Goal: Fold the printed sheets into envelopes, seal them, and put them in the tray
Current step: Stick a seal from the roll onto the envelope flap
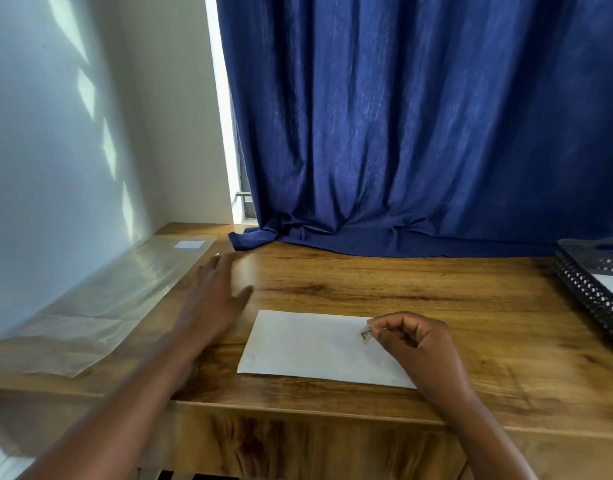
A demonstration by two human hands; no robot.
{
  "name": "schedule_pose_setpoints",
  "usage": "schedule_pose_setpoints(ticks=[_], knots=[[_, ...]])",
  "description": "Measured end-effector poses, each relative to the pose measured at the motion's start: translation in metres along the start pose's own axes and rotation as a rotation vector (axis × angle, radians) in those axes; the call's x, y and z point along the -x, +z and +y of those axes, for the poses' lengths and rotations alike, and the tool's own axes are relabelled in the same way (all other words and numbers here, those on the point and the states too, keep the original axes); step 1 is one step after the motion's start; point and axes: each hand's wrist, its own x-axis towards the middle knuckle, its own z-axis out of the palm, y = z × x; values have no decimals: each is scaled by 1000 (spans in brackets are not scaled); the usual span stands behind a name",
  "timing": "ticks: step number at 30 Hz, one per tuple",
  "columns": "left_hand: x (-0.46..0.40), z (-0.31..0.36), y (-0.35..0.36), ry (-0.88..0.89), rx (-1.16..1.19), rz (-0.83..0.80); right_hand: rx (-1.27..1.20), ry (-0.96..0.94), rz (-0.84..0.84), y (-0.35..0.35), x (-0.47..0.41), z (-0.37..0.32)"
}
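Presently, a white envelope (319, 344) lies flat on the wooden table (419, 289), near its front edge. The right hand (414, 344) pinches a small stamp (365, 333) over the envelope's far right corner. The left hand (213, 296), fingers straight and holding nothing, is blurred beside a clear plastic sleeve (100, 306). A black mesh tray (589, 289) stands at the far right.

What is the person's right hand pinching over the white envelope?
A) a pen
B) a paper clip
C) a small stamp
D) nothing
C: the right hand pinches a small stamp at the upper right corner of the white envelope.
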Motion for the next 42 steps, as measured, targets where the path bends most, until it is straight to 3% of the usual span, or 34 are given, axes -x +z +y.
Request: schedule_pose_setpoints(ticks=[3,6,10,13,16,19,21,24,28,30,35,42], knots=[[25,48,15,272,164,-137,-15,-23,-18,-1,0,1],[51,87,38,423,235,-265,-72,-47,-2,-1,0,0],[72,122,60,488,185,-246,-228,-52,160,-6,-3,-1],[80,129,70,529,110,-230,-511,73,267,-12,-6,1],[84,126,75,530,109,-212,-815,220,273,-21,-8,2],[86,124,76,553,97,-205,-873,340,209,-36,-14,8],[87,125,77,564,92,-208,-770,413,140,-48,-22,9],[87,125,78,568,84,-213,-421,463,16,-66,-38,3],[87,124,79,576,73,-217,236,221,-299,-83,-57,-19],[87,124,80,586,67,-210,443,118,-431,-83,-67,-29],[88,126,78,591,56,-197,634,92,-642,-64,-87,-32],[90,129,74,577,124,-185,708,51,-683,-45,-101,-28]])
